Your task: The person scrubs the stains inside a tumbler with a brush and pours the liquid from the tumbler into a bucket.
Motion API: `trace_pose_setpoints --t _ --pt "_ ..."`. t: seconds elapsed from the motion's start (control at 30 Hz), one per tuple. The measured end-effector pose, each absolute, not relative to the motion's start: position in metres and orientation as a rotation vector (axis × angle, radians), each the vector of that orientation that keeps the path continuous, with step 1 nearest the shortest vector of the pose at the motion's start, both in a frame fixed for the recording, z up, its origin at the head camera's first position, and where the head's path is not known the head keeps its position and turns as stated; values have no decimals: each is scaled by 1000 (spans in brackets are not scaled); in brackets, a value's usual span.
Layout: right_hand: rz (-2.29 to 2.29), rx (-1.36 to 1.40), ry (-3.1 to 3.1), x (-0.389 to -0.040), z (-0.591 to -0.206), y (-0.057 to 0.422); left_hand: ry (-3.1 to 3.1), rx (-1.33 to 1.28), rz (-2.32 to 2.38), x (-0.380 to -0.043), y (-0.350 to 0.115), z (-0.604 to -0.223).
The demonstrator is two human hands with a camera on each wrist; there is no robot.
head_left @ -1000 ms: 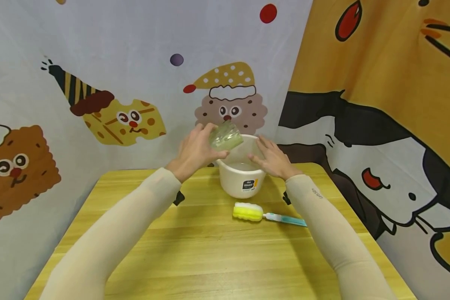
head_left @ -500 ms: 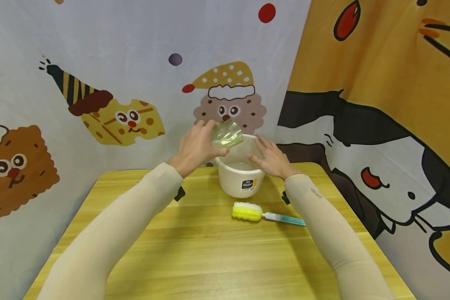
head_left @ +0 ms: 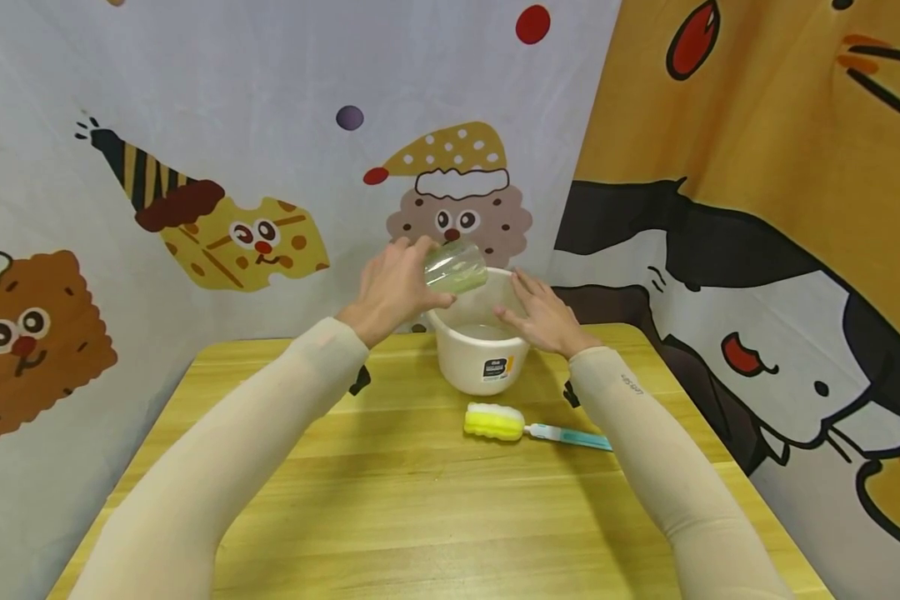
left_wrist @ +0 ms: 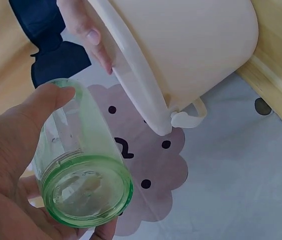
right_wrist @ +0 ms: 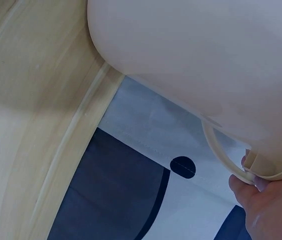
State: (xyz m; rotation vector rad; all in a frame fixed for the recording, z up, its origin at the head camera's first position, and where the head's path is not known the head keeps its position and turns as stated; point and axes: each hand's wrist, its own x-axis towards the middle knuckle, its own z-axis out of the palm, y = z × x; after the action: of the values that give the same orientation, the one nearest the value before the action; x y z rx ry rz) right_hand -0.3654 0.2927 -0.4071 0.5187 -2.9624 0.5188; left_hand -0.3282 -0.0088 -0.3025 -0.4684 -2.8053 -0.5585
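Note:
My left hand [head_left: 392, 292] grips a clear green-tinted drinking glass [head_left: 456, 268], tilted on its side above the left of a cream plastic bucket [head_left: 465, 362]. In the left wrist view the thick base of the glass [left_wrist: 88, 192] faces the camera, with the thumb near its mouth. My right hand [head_left: 546, 317] holds the bucket's right rim, thumb over the opening. The right wrist view has fingertips [right_wrist: 240, 186] beside the handle joint under the rim. What looks like water lies low in the bucket; whether liquid leaves the glass I cannot tell.
A bottle brush [head_left: 495, 422] with a yellow and white sponge head lies in front of the bucket, its blue handle [head_left: 577, 437] running toward the right forearm. The wooden table [head_left: 420, 517] ends at a cartoon-printed curtain [head_left: 270, 125] close behind the bucket.
The glass has rolled slightly in my left hand while staying tilted above the bucket. My right hand keeps its place on the rim.

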Motion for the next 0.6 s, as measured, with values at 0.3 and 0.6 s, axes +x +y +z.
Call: trace_pose_setpoints --t 0.3,0.6 --pt "520 508 -2970 -366 -407 291 -2810 -485 -467 -331 -8 -302" --pt "536 513 -2956 -365 -406 291 -2779 -511 -481 -330 -7 -297"
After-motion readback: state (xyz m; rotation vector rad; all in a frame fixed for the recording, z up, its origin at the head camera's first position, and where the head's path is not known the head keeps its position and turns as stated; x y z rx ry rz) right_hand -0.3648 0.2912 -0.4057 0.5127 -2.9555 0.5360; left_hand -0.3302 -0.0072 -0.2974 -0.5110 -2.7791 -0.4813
